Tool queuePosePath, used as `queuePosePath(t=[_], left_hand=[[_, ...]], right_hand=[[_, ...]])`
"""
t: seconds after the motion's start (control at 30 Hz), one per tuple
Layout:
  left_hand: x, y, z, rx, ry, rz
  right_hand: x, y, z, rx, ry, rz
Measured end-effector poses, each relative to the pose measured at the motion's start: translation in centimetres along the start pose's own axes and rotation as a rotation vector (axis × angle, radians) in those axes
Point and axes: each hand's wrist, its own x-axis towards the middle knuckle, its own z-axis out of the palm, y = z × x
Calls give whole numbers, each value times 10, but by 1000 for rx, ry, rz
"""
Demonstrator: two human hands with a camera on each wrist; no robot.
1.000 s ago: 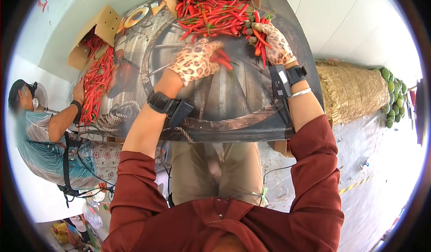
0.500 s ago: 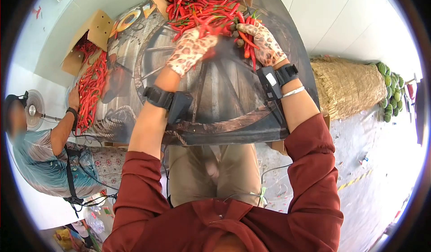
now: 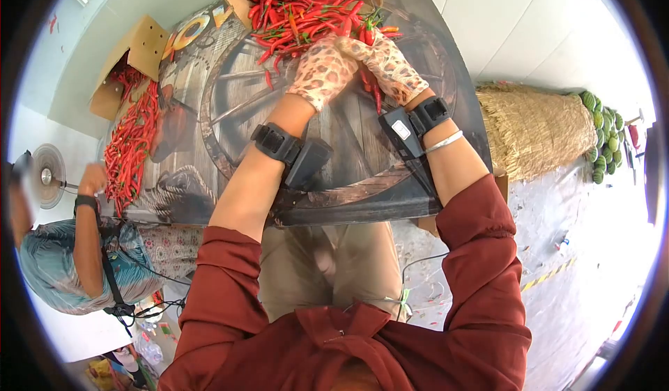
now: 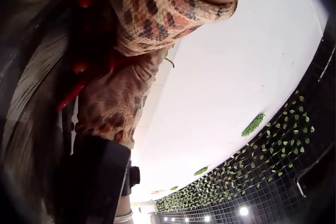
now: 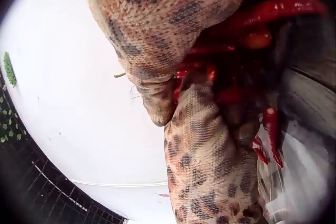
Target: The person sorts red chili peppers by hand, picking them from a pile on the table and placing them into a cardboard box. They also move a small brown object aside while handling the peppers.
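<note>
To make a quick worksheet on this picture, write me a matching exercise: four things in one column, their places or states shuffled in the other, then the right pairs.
1. Right hand
2. Chilli heap
3. Pale wristband
4. Straw roll

A. Around the right forearm
B. Spilling from a cardboard box
C. Beside the green melons
D. Gripping a chilli bunch

Pairs: 1-D, 2-B, 3-A, 4-C

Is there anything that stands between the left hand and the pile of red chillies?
Nothing visible stands between them: the left hand is at the near edge of the pile, and the visible cardboard walls are at its sides.
</note>
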Motion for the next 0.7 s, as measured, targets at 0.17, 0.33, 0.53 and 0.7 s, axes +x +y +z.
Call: queuePosePath(t=[0.17, 0.33, 0.53, 0.7], left_hand=[[-9, 12, 6, 22, 120, 119], [-14, 10, 6, -93, 24, -44], [-20, 21, -13, -225, -141, -35], [-41, -2, -34, -196, -23, -76]], right_hand=[[4, 8, 10, 388, -3, -156], [14, 20, -3, 248, 43, -149], [12, 19, -3, 315, 143, -53], [15, 22, -9, 302, 240, -43]])
